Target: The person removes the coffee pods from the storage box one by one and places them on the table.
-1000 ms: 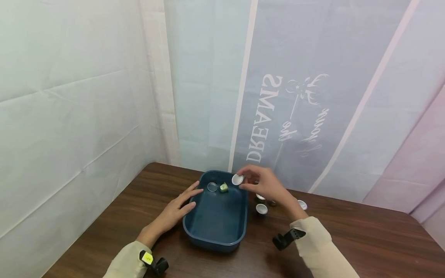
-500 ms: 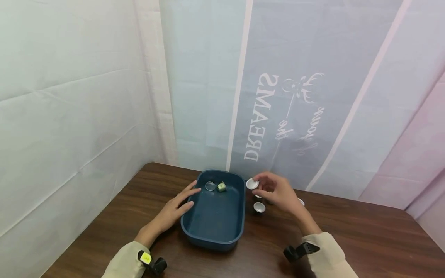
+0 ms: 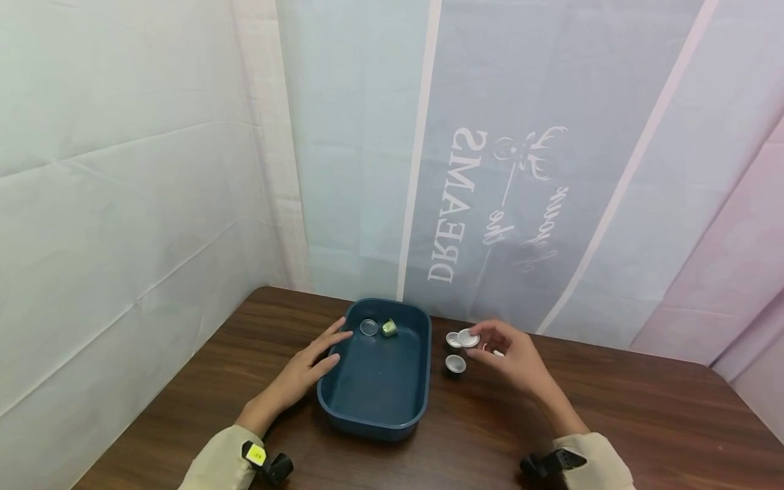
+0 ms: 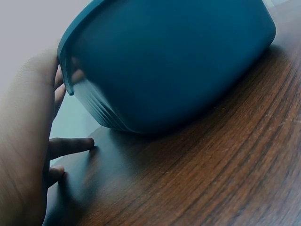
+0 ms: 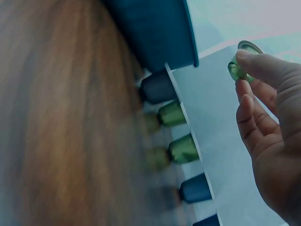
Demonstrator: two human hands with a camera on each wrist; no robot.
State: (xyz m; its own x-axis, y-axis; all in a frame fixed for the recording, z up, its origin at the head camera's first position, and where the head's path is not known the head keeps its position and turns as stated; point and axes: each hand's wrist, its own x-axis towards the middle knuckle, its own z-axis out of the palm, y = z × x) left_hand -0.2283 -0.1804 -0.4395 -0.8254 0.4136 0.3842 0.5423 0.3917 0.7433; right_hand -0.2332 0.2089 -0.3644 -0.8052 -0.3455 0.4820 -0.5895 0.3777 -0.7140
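In the head view, my right hand pinches a green coffee capsule by thumb and fingertips, its silvery lid facing up. It is held above the table, right of the blue tray. Below it stand other capsules, lids up: one silver-topped capsule nearer me and another capsule just behind. My left hand rests with extended fingers on the tray's left rim. Inside the tray, at its far end, lie a green capsule and a clear round disc.
The right wrist view shows a row of capsules on the table: a dark capsule, green capsules and a blue capsule, among several. The wooden table ends at a hanging cloth at the back.
My right hand has moved right and down with its capsule, from over the tray to the standing capsules. My left hand stays at the tray's rim.
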